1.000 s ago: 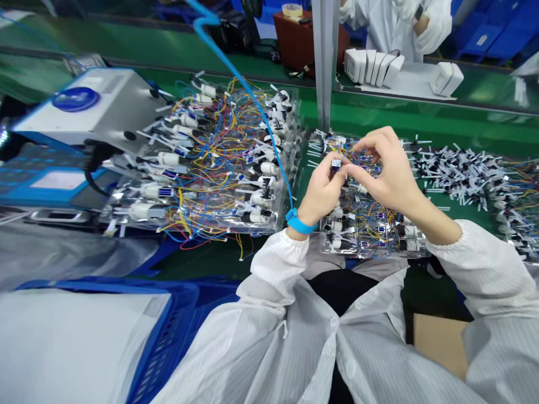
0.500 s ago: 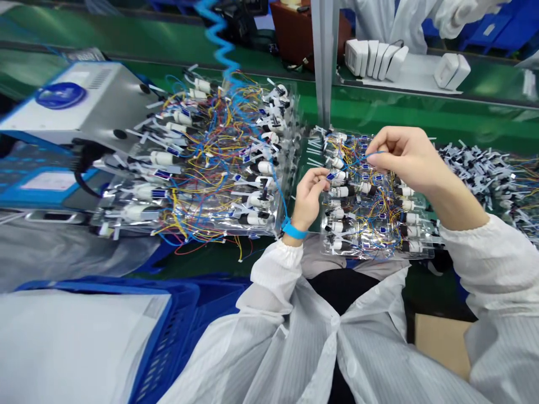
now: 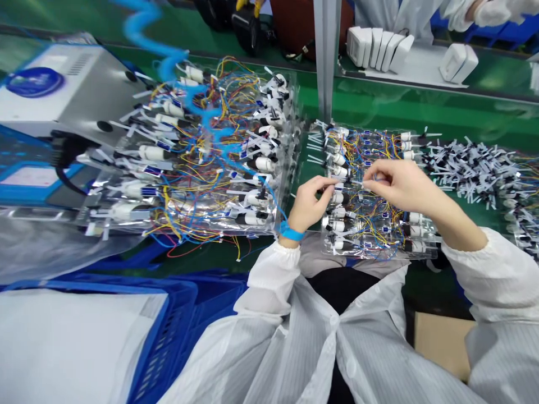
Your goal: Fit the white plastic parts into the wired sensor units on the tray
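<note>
My left hand [image 3: 312, 201], with a blue wrist strap [image 3: 291, 230] at its wrist, is closed at the left side of a clear plastic tray [image 3: 379, 257]. Its fingertips meet beside a white cylindrical part with a black end; what they pinch is too small to make out. Over the middle of that tray, my right hand [image 3: 398, 182] pinches a thin blue wire, mostly hidden by the fingers. A short pale strip [image 3: 354, 182] shows between the two hands. Rows of white cylindrical parts [image 3: 337, 226] with red, yellow and blue wires fill the tray.
Left of my hands lie stacked clear trays [image 3: 227, 229] of similar wired parts, crossed by a coiled blue cord [image 3: 168, 67]. A grey machine [image 3: 84, 101] stands beyond. Rightward is a pile of black-and-white pieces [image 3: 475, 168]. A metal post [image 3: 324, 62] rises behind; a co-worker's sleeves show across.
My right hand has come down and slightly toward me, nearer to my left hand. My left hand has shifted slightly downward. The coiled cord has swung left in view.
</note>
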Demonstrator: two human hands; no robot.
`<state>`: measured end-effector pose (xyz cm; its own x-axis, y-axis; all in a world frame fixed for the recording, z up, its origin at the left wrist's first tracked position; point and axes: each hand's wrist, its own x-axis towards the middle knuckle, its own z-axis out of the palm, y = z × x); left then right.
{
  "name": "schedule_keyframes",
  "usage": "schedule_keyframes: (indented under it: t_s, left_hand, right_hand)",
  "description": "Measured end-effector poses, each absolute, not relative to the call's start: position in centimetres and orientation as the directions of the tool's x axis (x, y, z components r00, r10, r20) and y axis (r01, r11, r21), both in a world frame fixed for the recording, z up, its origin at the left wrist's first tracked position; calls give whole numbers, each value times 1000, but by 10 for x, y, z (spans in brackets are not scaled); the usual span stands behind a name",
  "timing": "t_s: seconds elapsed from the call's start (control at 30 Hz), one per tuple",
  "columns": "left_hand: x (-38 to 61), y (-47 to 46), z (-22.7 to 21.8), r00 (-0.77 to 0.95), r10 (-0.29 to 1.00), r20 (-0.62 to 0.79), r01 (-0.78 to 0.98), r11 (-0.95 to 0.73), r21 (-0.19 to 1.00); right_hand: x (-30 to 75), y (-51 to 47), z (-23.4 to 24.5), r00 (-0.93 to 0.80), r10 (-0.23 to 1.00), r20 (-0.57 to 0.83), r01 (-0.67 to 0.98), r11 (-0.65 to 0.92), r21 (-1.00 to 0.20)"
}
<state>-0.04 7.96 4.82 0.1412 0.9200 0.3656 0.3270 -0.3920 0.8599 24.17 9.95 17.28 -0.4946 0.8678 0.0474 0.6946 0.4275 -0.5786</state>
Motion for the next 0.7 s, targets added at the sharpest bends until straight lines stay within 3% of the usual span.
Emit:
schedule_keyframes:
  t_s: [0.2,0.3,0.43,0.5,0.57,0.7]
  left_hand:
    - [8,88,66,419,837,353,498,-537,681]
    - [13,87,71,561,790,247,570,-585,577]
    - [15,83,76,592,789,167,629,-581,517]
    - [15,81,79,587,799,131,651,-562,511]
    - [14,79,82,569,814,118,643,-530,553]
    - [9,76,87,437,872,222,576,-460,676]
  right_hand:
    - [266,88,147,-595,790,-146,793,548,-266]
    - [277,87,155,-690,674,-265,721,607,-335]
    - [278,104,170,-684,728,-52,688,620,-377]
    - [270,116,163,-639,768,-28,735,600,-316]
    - [261,125,148,-610,786,-101,783,577,-233]
    - [251,131,124,-561,817,-130,827,547,-132]
